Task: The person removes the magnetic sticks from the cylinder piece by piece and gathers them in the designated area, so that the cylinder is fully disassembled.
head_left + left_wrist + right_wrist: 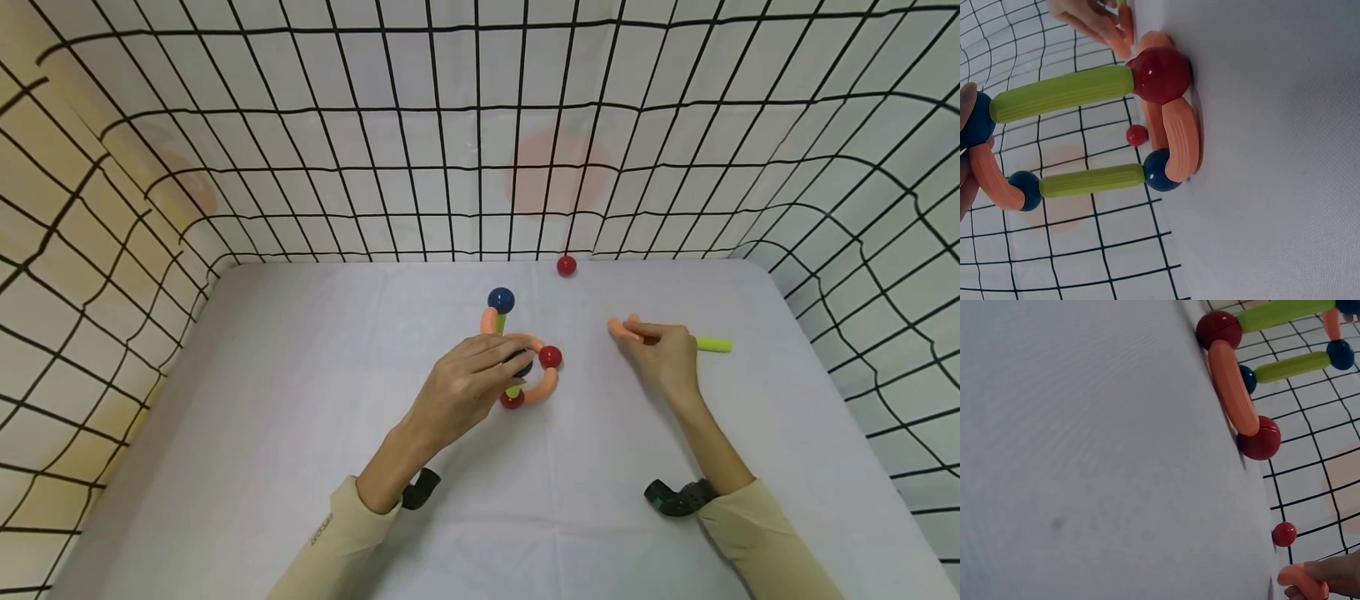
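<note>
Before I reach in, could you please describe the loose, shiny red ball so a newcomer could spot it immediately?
Find the black mesh behind the white table. Against its bottom edge, slightly right of centre, sits the shiny red ball. Unlike the other red balls, it is joined to nothing.

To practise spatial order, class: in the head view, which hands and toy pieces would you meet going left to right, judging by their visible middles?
Left hand, joined structure, loose red ball, orange part at the other hand's fingertips, right hand, green stick.
</note>
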### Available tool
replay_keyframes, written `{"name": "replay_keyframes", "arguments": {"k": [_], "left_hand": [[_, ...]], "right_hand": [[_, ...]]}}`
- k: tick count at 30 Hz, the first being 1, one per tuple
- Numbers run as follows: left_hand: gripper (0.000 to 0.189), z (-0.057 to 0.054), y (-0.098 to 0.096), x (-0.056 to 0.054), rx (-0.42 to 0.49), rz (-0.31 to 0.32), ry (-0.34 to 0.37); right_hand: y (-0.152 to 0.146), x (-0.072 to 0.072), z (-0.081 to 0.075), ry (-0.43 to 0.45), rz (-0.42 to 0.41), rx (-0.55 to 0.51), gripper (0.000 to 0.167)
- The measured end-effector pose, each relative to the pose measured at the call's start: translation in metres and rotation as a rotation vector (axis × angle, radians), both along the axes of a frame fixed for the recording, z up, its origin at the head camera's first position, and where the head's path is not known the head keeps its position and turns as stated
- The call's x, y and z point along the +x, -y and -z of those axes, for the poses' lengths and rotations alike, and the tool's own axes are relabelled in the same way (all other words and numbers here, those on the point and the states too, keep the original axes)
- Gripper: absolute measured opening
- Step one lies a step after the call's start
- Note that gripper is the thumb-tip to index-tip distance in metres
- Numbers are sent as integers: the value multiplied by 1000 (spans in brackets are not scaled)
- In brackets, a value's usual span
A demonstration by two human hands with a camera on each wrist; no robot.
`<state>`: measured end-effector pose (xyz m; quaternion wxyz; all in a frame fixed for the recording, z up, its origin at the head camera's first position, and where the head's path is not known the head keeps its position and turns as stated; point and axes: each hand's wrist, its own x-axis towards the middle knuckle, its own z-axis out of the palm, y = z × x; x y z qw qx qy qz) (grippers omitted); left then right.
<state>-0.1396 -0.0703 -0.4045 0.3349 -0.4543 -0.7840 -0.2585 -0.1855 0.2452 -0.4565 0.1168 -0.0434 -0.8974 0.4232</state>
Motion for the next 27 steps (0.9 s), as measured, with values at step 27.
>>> {"name": "replay_keyframes", "arguments": {"k": [27], "left_hand": [[34,-1,1,0,20,20,8]], "right_hand": [[6,0,9,-50,25,192,29]]}}
